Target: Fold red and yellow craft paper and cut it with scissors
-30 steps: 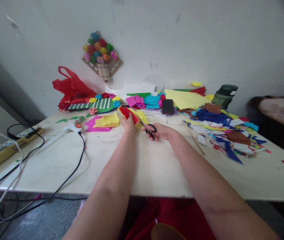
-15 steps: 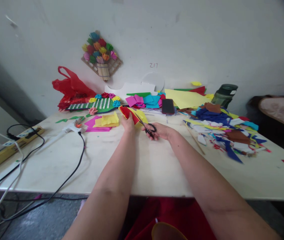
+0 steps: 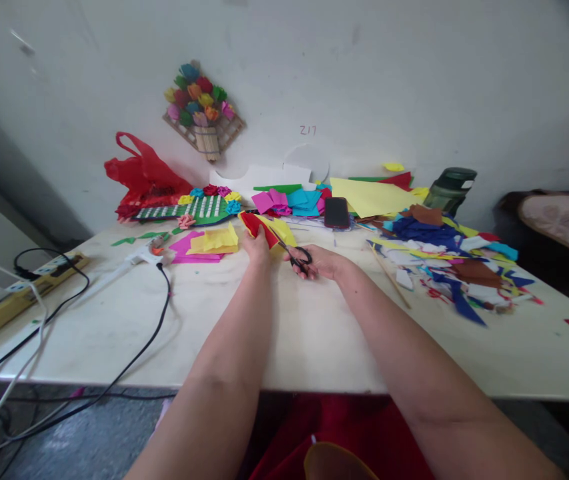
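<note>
My left hand [image 3: 257,244] is closed on a piece of red paper [image 3: 253,225], with yellow paper [image 3: 283,231] lying against and behind it. My right hand [image 3: 318,261] grips black-handled scissors [image 3: 303,259]. The scissor blades point up and to the left, at the right edge of the red paper; whether they are parted I cannot tell. Left of my left hand, a stack of yellow paper squares [image 3: 214,240] rests on magenta paper [image 3: 181,248].
Paper scraps [image 3: 459,267] and a thin stick [image 3: 390,277] lie at right, near a dark bottle [image 3: 449,191]. A phone [image 3: 337,213] lies at the back. At left are a glue gun [image 3: 147,255], its black cord, a power strip [image 3: 59,270] and a red bag [image 3: 147,173].
My right hand and the scissors have shifted very slightly upward. My left hand and the red paper stay where they were.
</note>
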`<state>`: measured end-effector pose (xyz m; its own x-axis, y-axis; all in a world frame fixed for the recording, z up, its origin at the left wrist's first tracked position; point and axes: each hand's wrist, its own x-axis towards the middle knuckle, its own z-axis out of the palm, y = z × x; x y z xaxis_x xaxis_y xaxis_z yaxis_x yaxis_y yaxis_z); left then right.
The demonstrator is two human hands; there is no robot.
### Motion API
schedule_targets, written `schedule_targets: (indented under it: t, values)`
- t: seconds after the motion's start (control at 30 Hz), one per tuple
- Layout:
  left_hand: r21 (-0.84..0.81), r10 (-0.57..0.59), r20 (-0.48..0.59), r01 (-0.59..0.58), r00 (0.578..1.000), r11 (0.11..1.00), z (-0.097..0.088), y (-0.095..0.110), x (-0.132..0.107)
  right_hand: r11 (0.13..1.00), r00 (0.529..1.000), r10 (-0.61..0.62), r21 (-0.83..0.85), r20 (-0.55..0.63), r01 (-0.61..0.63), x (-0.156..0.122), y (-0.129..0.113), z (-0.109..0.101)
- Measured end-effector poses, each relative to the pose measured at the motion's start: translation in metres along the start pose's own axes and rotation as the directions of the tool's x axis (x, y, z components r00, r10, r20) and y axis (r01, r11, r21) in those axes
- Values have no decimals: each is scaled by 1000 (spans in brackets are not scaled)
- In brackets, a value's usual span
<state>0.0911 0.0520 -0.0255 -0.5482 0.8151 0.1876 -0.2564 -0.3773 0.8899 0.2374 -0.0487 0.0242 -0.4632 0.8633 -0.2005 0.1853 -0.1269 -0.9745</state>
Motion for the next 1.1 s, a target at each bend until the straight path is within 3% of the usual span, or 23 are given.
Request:
schedule_targets:
  t: [0.47, 1.1]
  values:
    - [24, 39, -17, -38, 999, 999, 0, 3, -1, 1000, 1000, -14, 3, -18, 14, 2, 0, 1]
    - [24, 2, -58, 0, 998, 1000, 1, 10, -3, 1000, 997, -14, 8, -78, 15, 2, -1, 1]
